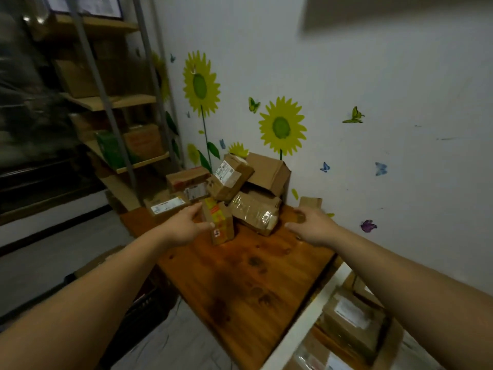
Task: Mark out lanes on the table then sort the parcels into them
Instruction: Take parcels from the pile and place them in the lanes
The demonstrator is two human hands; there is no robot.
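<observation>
At the far end of the wooden table (240, 284), vs. the wall, sat the parcel pile (234, 188). The left hand (184, 226) gripped a small yellow-printed box (220, 225) at the pile's near edge. Thumb lay across the front face and fingers curled round the top left corner. The box was upright but tilted a bit, w/ its base at or just above the tabletop; couldn't tell which.

The right hand (310, 226) was spread loose, fingers relaxed & pointing left, holding nothing. It hung just beside the tape-wrapped parcel (253, 212); whether it touched couldn't be told (blur). That parcel lay btwn the two hands, right next to the small box. Behind the right hand a cardboard piece (310, 202) stood vs. the wall.

Rest of pile:
- A labelled box (232, 180) was tipped on a corner in the middle, leaning on a big plain carton (269, 172) at the back.
- A flat labelled parcel (166, 205) lay at the left edge, just beyond the left hand's fingers.
- A red-taped carton (186, 178) sat behind that.

Containers:
- The shelf rack (117, 101) to the left held brown cartons on several levels, plus a green pack (109, 148) on a lower one.
- Lower right, a white-edged shelf (301, 321) beside the table held more shelved parcels (352, 316), some w/ white labels, packed close.
- Under the table's left side stood a black crate (149, 303), contents not visible.
</observation>
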